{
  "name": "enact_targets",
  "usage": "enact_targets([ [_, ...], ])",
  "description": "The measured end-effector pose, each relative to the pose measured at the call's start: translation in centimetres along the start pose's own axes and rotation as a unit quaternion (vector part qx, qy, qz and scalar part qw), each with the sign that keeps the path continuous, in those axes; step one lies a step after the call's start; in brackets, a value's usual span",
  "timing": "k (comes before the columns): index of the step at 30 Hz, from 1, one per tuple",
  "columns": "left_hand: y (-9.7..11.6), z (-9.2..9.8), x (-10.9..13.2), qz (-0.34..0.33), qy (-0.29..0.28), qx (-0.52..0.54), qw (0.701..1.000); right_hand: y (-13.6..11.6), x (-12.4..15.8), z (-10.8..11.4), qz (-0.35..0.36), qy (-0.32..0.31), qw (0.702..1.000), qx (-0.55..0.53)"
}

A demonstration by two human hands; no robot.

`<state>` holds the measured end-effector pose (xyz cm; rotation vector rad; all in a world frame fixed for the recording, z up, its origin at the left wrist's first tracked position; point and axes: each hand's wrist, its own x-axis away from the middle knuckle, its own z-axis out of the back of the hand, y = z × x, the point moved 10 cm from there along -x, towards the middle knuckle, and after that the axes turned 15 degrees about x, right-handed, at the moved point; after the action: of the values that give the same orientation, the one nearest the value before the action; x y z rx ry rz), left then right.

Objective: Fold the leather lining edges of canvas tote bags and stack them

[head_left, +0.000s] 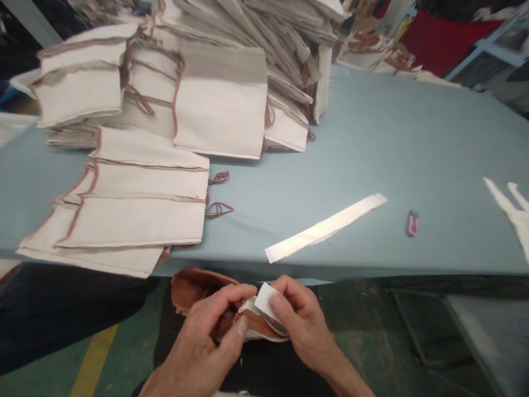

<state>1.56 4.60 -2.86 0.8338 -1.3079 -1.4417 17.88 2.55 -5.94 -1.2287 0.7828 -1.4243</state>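
Observation:
In front of my lap I hold a cream cloth bag with a brown lining (200, 284), its mouth partly spread. My left hand (202, 331) grips the bag's edge between thumb and fingers. A small white slip (263, 299) is pinched between the thumb and fingers of my right hand (303, 320), right at the bag's opening. The right fingers also lie against the bag's rim. My palms cover much of the bag. Past my right hand, long white strips (326, 227) rest on the table (372, 149) near its front edge.
Cream bags with brown cords (144, 190) overlap at the left front of the table. Behind them rises a taller pile of bags (223, 99). Pink thread snips (412, 225) lie to the right of the strips. White cloth pieces (514, 212) lie at the right edge.

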Motion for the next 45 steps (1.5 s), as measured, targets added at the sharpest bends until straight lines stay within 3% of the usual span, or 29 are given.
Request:
enact_targets([
  [4, -2.5, 0.6, 0.6, 0.132, 0.107, 0.128, 0.977, 2.4, 0.0, -1.5, -0.028, 0.022, 0.998, -0.05],
  [8, -4.1, -0.2, 1.0, 0.219, 0.087, 0.18, 0.955, 3.3, 0.4, -2.0, -0.06, 0.022, 0.998, -0.027],
  [13, -2.7, 0.8, 0.2, 0.188, 0.059, 0.13, 0.972, -0.5, 3.2, 0.0, -0.043, 0.047, 0.988, 0.144],
  [16, -1.1, 0.7, -0.8, 0.147, 0.007, 0.08, 0.986, -3.8, 4.7, 0.9, -0.01, 0.067, 0.971, 0.229],
  [19, 0.1, 0.0, -1.3, 0.12, -0.056, 0.074, 0.988, -5.3, 4.0, 0.3, 0.006, 0.05, 0.97, 0.237],
  [25, 0.5, -1.3, -1.8, 0.109, -0.121, 0.155, 0.974, -4.2, 1.3, 0.3, -0.024, 0.067, 0.971, 0.228],
  [31, -0.8, -1.4, -2.1, 0.119, -0.086, 0.153, 0.977, -3.0, 1.4, -0.3, -0.007, 0.122, 0.971, 0.205],
  [35, -1.3, -1.0, -1.6, 0.104, -0.092, 0.125, 0.982, -1.8, 1.6, -1.3, 0.003, 0.156, 0.968, 0.197],
  [40, -2.7, 0.0, -1.0, 0.13, -0.08, 0.127, 0.98, -2.1, 1.2, -1.3, 0.008, 0.158, 0.965, 0.211],
  [45, -3.8, -0.2, 0.1, 0.136, -0.076, 0.195, 0.968, -2.0, 1.1, -1.7, -0.002, 0.154, 0.965, 0.211],
])
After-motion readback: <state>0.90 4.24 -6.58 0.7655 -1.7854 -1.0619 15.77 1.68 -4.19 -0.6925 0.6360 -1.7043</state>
